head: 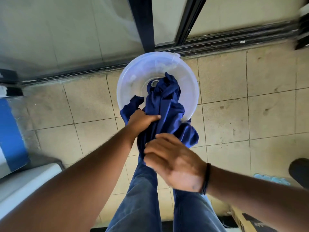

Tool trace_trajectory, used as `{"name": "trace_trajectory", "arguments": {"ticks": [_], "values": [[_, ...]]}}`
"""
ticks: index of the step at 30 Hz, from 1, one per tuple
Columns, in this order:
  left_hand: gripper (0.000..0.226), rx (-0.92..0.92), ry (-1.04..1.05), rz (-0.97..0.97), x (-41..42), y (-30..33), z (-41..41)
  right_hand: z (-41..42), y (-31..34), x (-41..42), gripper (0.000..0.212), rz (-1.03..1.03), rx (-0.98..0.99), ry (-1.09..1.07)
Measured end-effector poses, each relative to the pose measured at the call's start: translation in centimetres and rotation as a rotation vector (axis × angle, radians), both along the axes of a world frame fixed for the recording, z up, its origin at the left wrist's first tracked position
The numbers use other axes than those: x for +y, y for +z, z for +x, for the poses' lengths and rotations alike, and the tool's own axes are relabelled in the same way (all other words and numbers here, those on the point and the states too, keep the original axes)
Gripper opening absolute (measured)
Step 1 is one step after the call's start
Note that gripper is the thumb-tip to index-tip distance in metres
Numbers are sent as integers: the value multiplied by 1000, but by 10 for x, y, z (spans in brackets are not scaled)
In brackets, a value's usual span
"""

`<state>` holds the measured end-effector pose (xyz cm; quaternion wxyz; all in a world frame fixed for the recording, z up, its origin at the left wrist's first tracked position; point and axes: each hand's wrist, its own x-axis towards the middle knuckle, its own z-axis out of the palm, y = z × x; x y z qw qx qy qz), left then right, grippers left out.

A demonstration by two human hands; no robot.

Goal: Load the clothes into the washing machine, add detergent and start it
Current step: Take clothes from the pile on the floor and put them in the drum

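1. Clothes here are one dark blue garment point(164, 104), bunched and twisted, part of it lying inside a translucent plastic basin point(155, 67) on the tiled floor point(234, 84) and the rest drawn up over the basin's near rim toward the person.
2. At the far left edge stands a white appliance point(25, 185) with a blue panel point(10, 131) behind it; only a corner shows, so whether it is the washing machine cannot be told.
3. Left hand point(142, 120): the arm reaches in from the lower left, and the grip is closed round the gathered cloth just at the basin's near rim, fingers curled under the fabric and the thumb laid across the top of it.
4. Between the two hands the cloth hangs in a thick rope, with a loose fold spilling out to the right side.
5. Right hand point(173, 163): nearer the camera and lower in the picture, somewhat blurred. Its fingers bend over the lower end of the garment and touch it, with cloth showing beneath the fingertips; the grip looks partly closed on the fabric, though how firmly it holds cannot be told. A dark band point(206, 179) circles the wrist.
6. Below the hands are the person's legs in blue jeans point(145, 198), standing just short of the basin.
7. Behind the basin a dark metal door frame point(145, 22) with glass panes runs across the top; a cardboard box point(240, 220) sits at the lower right.
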<state>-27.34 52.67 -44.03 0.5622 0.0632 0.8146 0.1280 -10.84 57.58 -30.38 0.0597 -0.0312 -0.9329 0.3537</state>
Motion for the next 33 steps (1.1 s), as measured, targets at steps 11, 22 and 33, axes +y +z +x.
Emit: {"name": "trace_trajectory", "arguments": {"ticks": [11, 22, 33], "values": [[36, 607, -396, 304, -10, 64, 9, -46, -42, 51, 31, 116, -175, -272], [28, 546, -441, 965, -78, 192, 83, -62, -111, 85, 25, 233, -918, 92], [14, 567, -25, 441, -106, 219, 26, -93, 134, 3, 39, 55, -195, -204]]}}
